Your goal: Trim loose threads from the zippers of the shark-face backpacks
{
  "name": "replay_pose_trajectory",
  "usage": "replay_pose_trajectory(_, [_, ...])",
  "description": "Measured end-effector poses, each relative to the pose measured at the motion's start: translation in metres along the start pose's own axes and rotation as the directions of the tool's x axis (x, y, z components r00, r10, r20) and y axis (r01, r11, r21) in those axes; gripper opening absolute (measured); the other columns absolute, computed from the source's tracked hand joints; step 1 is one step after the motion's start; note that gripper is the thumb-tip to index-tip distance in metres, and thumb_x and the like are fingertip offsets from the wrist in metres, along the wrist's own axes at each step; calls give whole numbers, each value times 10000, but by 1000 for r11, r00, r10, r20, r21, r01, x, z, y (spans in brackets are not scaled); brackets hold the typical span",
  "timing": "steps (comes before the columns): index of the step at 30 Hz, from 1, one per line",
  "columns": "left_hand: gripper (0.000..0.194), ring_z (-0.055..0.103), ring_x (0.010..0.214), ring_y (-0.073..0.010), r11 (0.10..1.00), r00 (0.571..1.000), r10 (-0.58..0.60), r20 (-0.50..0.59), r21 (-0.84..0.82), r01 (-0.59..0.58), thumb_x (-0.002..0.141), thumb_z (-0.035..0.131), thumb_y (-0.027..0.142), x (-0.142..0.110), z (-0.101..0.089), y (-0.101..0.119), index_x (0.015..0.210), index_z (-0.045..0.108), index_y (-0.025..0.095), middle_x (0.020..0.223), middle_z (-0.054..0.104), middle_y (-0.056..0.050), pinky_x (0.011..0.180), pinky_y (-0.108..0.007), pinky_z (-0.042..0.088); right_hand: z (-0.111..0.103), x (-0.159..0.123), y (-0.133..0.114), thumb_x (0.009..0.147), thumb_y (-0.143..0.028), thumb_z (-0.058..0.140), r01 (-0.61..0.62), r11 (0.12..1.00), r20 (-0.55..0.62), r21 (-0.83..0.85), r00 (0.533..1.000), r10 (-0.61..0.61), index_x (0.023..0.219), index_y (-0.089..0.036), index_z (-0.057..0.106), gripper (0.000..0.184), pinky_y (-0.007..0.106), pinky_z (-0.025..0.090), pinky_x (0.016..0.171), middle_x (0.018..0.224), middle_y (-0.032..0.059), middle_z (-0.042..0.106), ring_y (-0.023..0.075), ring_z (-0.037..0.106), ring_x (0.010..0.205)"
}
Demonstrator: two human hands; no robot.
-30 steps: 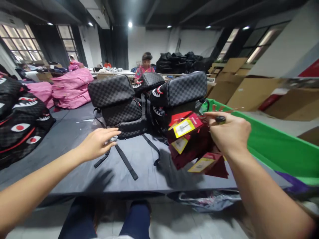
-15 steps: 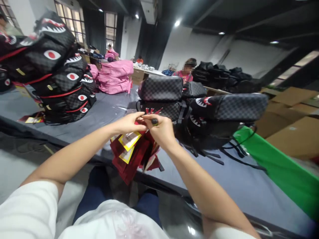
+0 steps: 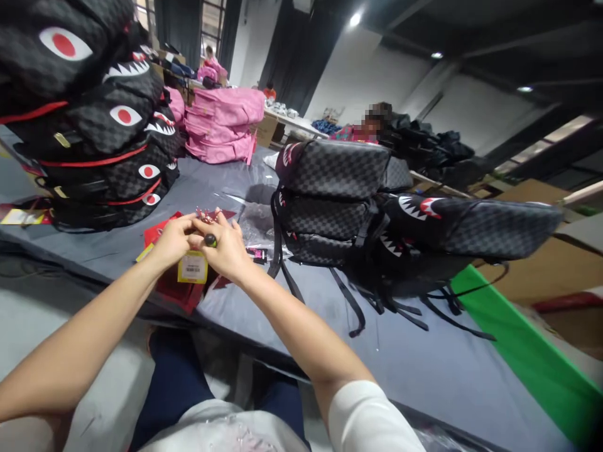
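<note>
Two hands (image 3: pixel 200 242) on one bunch of red tags (image 3: pixel 181 285), one table (image 3: pixel 409 351) beneath.

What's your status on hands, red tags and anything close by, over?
Left hand at red hang tags, grip partly hidden. Right hand closed on black-ended tool, against left. Clear plastic and checkered backpacks to the right.

Two hands with a bunch of red tags
The left hand (image 3: pixel 175 241) and right hand (image 3: pixel 225 246) were close together over the gray table (image 3: pixel 301 326), holding the red tags (image 3: pixel 181 292) by their strings. The right hand also had a small black thing (image 3: pixel 210 240). Black bags (image 3: pixel 106 125) with red eyes were piled on the left, pink bags (image 3: pixel 223 122) sat farther back, and checkered bags (image 3: pixel 334 166) lay to the right.
</note>
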State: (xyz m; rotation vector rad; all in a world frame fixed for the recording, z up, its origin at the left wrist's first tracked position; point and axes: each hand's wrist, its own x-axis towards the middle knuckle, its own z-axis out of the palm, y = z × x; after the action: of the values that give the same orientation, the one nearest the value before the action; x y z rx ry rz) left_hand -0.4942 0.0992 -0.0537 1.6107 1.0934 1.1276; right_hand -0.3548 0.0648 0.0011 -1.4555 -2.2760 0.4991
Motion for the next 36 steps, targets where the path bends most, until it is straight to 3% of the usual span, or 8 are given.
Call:
replay_pose_trajectory(8, [358, 549, 602, -127, 976, 932, -199, -302, 23, 216, 760, 670, 459, 42, -39, -18, 931, 750, 155, 750, 686, 1, 579, -277, 451, -16, -13, 64, 985, -279, 529, 198, 974, -259, 107, 952, -165, 1376, -208, 594, 403, 397, 362, 1174, 1487, 97, 538, 205, 445, 1425])
replay_pose_trajectory(11, [348, 600, 683, -168, 957, 938, -89, -336, 233, 175, 798, 660, 487, 66, -65, -12, 985, 768, 215, 832, 716, 0, 718, -375, 520, -2, -52, 136, 922, -189, 552, -121, 992, -239, -31, 965, 110, 1278, -166, 667, 375, 434, 433, 1126, 1427, 141, 589, 259, 551, 1330])
replay_pose_trajectory(13, [351, 646, 872, -214, 823, 980, 78, -184, 566, 40, 872, 558, 470, 91, -71, -12, 993, 765, 213, 942, 744, -14, 994, -493, 462, 19, -79, 179, 873, -147, 581, -372, 923, -147, -98, 923, 356, 1243, -152, 689, 385, 446, 480, 1084, 1380, 161, 621, 286, 598, 1276])
replay_pose_trajectory(17, [286, 604, 1144, -245, 516, 980, -35, 196, 844, -150, 888, 535, 328, 157, -46, -47, 971, 767, 183, 1066, 764, -49, 1204, -566, 137, 62, -120, 217, 870, -155, 571, -439, 892, -96, -107, 897, 431, 1191, -147, 716, 353, 474, 516, 1044, 1328, 182, 653, 307, 640, 1221])
replay_pose_trajectory(22, [164, 650, 1078, -312, 488, 959, -201, 198, 869, -77, 805, 643, 266, 218, 11, -114, 865, 783, 204, 943, 782, -85, 1143, -593, 226, 81, -147, 218, 910, -203, 530, -396, 904, -101, -164, 918, 384, 1197, -135, 713, 347, 462, 522, 1043, 1352, 199, 632, 311, 621, 1247])
replay_pose_trajectory(26, [353, 585, 1232, -337, 539, 972, -174, 160, 841, -42, 864, 580, 330, 227, 40, -126, 1165, 725, 214, 1174, 736, -113, 1166, -616, 177, 80, -157, 231, 923, -205, 514, -360, 908, -123, -216, 932, 340, 1201, -118, 710, 351, 475, 537, 1023, 1356, 204, 627, 328, 623, 1235])
replay_pose_trajectory(31, [648, 422, 1418, -284, 715, 984, 162, -74, 697, -66, 919, 518, 495, 145, 10, -124, 1503, 416, 234, 1535, 479, -88, 1231, -528, 171, 81, -169, 241, 956, -237, 490, -285, 932, -159, -222, 954, 254, 1237, -139, 684, 355, 487, 535, 1023, 1362, 185, 624, 316, 614, 1239])
replay_pose_trajectory(36, [360, 647, 1008, -240, 754, 802, -82, -591, 490, 438, 962, 429, 554, -87, -37, -142, 1160, 619, 322, 1106, 679, -8, 913, -454, 553, 86, -157, 220, 940, -190, 492, -121, 961, -108, -247, 989, 97, 1315, -154, 627, 400, 514, 540, 990, 1379, 188, 600, 321, 592, 1238])
